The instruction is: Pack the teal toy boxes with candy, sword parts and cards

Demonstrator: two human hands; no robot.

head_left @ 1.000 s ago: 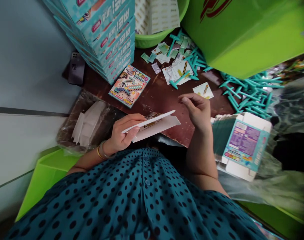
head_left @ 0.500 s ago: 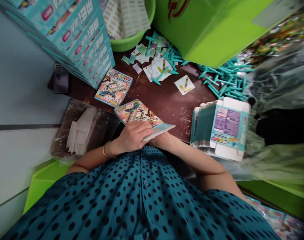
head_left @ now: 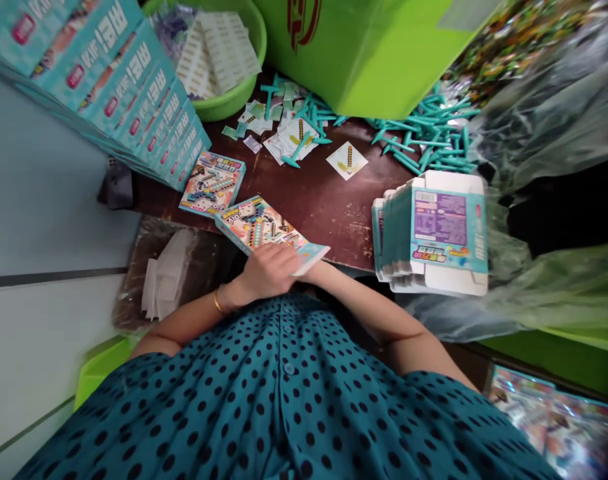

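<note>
Left hand grips flat printed box at near worktop edge, fingers curled over its near end. Right hand hidden under box and left hand; grip cannot tell. Since a second ago: box, then tilted on edge showing white inside, now lies printed face up; right hand, then raised open, has dropped beneath. Second printed box lies just beyond.

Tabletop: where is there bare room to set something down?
Bare brown table lies between the held box, the sword card and the flat-carton stack. The far edge is crowded with teal swords and packets.
</note>
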